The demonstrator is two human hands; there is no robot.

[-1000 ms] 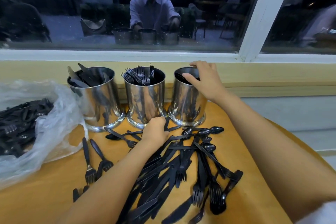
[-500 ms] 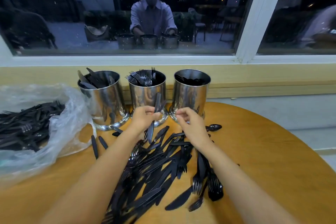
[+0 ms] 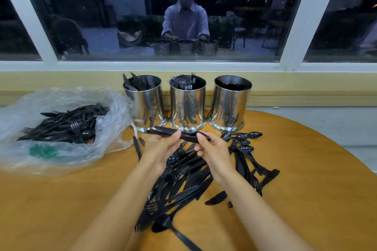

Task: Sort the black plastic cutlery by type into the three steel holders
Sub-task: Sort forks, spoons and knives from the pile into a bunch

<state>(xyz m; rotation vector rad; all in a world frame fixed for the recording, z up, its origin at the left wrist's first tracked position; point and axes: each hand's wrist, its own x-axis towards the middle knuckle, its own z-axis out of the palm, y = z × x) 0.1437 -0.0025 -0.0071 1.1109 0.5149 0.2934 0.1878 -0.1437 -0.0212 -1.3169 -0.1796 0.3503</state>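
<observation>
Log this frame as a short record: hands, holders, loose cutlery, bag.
left hand: pinches one end of a bundle, held level
right hand: pinches its other end
bundle: black pieces, in front of middle holder, type unclear
left holder: knives
middle holder: forks
right holder: dark pieces, below rim
pile: mixed cutlery on table, under hands
bag: left of holders, more cutlery inside

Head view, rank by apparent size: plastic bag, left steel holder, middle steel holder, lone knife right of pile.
1. plastic bag
2. left steel holder and middle steel holder, alike, unranked
3. lone knife
</observation>
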